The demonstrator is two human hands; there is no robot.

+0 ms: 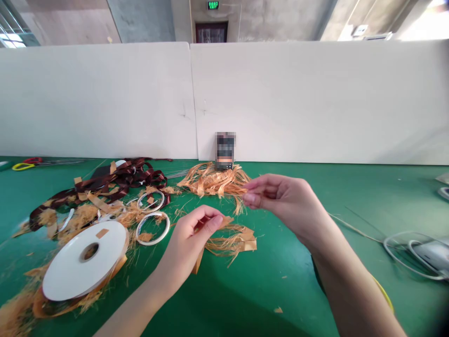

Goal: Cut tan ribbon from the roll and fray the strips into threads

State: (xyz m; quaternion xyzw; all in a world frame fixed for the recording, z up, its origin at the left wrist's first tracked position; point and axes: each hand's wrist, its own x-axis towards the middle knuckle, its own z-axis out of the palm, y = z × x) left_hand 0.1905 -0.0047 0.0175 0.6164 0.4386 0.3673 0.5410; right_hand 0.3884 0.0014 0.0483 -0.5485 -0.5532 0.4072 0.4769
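My left hand [194, 236] is closed in a pinch on a strip of frayed orange ribbon [247, 241]. Loose threads and flat ribbon ends hang from it to the right of the fingers, and part of the strip is hidden behind the hand. To the right and higher, my right hand [286, 199] has thumb and fingers pressed together. Its fingertips overlap the edge of a pile of frayed orange ribbon pieces [213, 181], so what they pinch cannot be made out.
On the left of the green table [266, 290] lie a white ribbon spool [70, 267], tape rings [166, 229], tangled dark brown ribbon [122, 180] and scissors [28, 163]. A blurred dark box [225, 150] leans by the white partition [315, 103]. A cabled white device [433, 255] sits right.
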